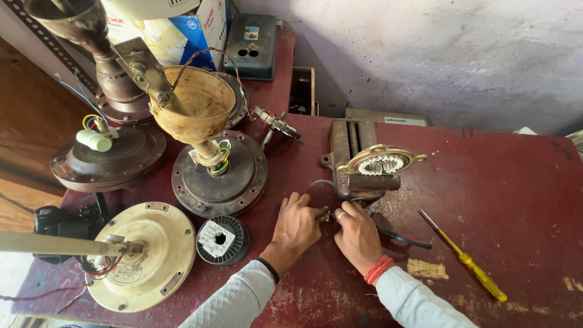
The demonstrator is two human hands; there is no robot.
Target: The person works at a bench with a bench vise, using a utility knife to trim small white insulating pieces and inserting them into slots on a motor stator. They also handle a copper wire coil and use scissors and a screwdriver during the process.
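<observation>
My left hand (296,229) and my right hand (358,234) meet at the middle of a dark red workbench (504,200), fingers pinched together around a small metal part (326,215) that is mostly hidden. Just beyond them stands a hand-cranked winding machine (364,167) with a white toothed wheel in a cream frame. A thin wire loops off its left side towards my fingers. The right hand wears a ring and red wrist threads; the left wears a dark band.
Several ceiling fan motors stand at left: a cream one (143,255), a dark one with a cream cup (220,173), another brown one (109,159). A wire spool (221,240) lies beside my left hand. Pliers (404,238) and a yellow screwdriver (467,261) lie at right.
</observation>
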